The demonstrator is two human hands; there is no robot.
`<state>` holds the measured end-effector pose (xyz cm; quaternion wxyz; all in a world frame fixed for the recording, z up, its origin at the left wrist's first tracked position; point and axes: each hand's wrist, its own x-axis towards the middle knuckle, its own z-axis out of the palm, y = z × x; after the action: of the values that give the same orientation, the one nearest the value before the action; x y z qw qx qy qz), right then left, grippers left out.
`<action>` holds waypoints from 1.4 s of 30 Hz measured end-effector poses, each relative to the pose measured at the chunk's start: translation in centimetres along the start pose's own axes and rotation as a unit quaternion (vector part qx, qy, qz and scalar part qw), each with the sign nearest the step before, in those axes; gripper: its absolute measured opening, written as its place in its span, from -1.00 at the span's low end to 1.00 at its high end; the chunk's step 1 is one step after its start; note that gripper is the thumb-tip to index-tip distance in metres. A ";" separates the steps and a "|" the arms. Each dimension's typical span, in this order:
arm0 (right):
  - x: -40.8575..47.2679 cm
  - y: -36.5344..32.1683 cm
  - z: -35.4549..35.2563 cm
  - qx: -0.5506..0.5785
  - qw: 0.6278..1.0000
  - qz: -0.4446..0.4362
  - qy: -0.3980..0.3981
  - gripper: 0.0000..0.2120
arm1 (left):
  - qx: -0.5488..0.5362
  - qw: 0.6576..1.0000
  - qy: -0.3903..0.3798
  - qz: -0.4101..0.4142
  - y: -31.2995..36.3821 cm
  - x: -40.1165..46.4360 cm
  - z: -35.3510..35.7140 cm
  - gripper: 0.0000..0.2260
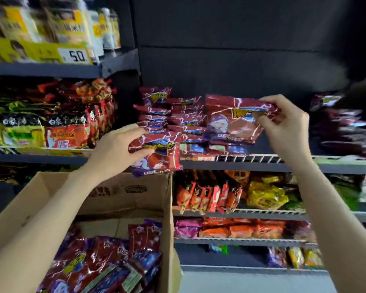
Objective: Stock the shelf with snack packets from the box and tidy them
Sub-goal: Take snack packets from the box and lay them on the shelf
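Dark red packets (232, 121) streaked with white lightning and purple corners are seen above a plain brown cardboard box (135, 193).
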<state>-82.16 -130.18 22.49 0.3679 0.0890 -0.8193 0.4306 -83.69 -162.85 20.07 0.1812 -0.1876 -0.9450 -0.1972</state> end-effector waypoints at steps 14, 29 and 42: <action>6.8 15.8 5.7 0.081 0.983 0.155 -0.049 -0.81 | -0.048 0.958 0.272 0.077 5.0 12.5 3.9 -0.68; 5.6 17.6 5.3 -0.052 0.953 0.150 -0.258 -0.78 | 0.045 0.941 0.211 0.261 9.7 22.5 17.5 -0.84; 3.9 16.7 4.6 -0.143 0.974 0.102 -0.142 -0.67 | 0.140 0.974 -0.142 0.112 8.8 22.5 19.2 -0.60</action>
<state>-95.13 -122.79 12.79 0.2110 0.0119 -0.9211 0.3270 -104.56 -140.51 15.66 0.0909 -0.2906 -0.9524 -0.0128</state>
